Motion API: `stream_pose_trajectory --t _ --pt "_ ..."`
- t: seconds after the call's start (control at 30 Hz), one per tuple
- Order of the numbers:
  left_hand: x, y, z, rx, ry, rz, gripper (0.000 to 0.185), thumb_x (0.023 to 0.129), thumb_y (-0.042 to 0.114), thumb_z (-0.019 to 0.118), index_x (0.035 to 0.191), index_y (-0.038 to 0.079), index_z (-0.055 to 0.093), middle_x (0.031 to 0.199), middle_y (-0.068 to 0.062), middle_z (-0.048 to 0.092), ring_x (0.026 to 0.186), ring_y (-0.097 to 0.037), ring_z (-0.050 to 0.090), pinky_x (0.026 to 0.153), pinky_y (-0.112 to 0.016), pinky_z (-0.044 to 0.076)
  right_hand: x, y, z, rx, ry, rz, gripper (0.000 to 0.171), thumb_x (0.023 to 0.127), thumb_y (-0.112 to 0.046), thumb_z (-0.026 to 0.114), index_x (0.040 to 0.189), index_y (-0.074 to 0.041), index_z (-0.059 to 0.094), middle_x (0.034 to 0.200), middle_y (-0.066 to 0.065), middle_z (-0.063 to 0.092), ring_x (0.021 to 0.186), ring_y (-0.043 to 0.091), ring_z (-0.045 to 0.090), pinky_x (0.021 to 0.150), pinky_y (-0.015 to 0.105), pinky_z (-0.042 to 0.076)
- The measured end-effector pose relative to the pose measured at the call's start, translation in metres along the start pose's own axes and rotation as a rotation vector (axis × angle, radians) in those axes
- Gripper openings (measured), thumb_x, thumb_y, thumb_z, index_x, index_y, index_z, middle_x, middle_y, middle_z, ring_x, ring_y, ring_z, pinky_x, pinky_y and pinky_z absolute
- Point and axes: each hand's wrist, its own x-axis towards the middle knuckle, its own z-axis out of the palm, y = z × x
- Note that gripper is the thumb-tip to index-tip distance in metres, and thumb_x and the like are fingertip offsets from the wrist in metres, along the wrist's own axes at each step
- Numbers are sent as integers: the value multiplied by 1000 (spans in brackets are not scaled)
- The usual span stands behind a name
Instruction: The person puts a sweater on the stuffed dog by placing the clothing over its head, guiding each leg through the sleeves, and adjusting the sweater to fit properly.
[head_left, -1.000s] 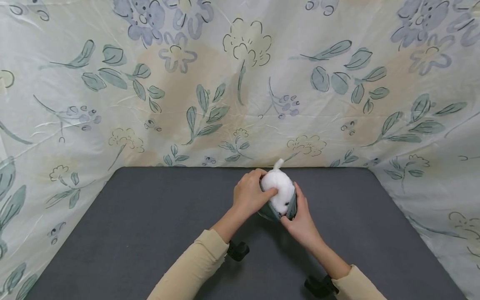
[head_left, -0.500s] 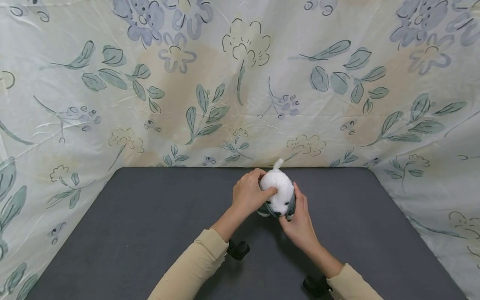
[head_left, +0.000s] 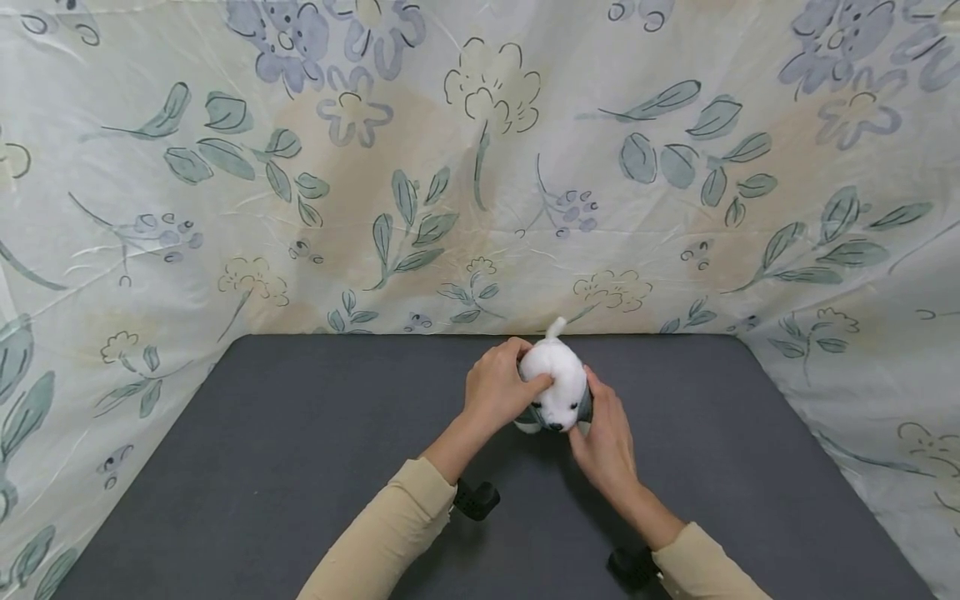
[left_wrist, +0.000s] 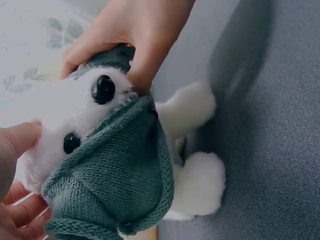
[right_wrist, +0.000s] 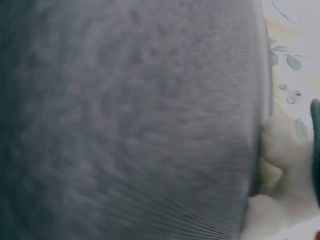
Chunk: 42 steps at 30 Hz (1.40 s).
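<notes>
A white plush dog (head_left: 557,375) with black eyes and a black nose is near the table's back edge, facing the person. A green knitted piece (left_wrist: 112,170) lies against its face and side. My left hand (head_left: 500,387) grips the dog from the left, thumb on top of its head. My right hand (head_left: 606,433) holds the right side at the green knit, thumb beside the muzzle. In the left wrist view that right thumb (left_wrist: 142,75) sits at the knit's edge. White paws (right_wrist: 280,175) show at the right wrist view's edge; the right hand is mostly out of it.
The grey table (head_left: 300,433) spreads out around the dog, its back edge against a flowered cloth (head_left: 337,208) that also hangs at both sides. A black wrist device (head_left: 477,500) is on the left wrist, another black device (head_left: 632,569) on the right.
The dog's nose and both eyes have come into view as the green knit shifted off the muzzle. My right hand has slid slightly right; the left hand stays nearly still.
</notes>
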Motion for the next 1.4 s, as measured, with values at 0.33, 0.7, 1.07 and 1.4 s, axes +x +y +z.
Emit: stream_pose_trajectory --t 0.33,0.7,1.07,1.4 --pt "3 -2 -7 -6 -65 19 42 77 45 71 109 19 62 99 5 64 80 -12 60 62 -27 48 9 -5 -26 141 -294 116 89 75 -5 74 145 -3 19 137 23 37 121 37 42 90 52 41" --pt "3 -3 -7 -33 -90 26 41 77 43 71 109 19 62 95 4 64 73 -10 58 58 -25 45 24 -4 -40 184 -348 292 53 92 -27 56 138 -11 36 127 25 51 114 38 52 84 53 45" --pt "1 -4 -5 -71 -110 30 40 77 44 71 108 20 61 96 6 62 77 -8 58 60 -24 45 30 7 -40 227 -373 381 42 93 -6 47 133 -15 43 128 24 52 100 37 57 53 30 38" --pt "-1 -4 -5 -61 -110 33 42 77 45 70 110 20 60 98 7 62 80 -9 58 62 -25 46 27 20 -28 194 -372 398 38 93 -11 50 131 -10 49 120 15 58 107 32 54 83 46 43"
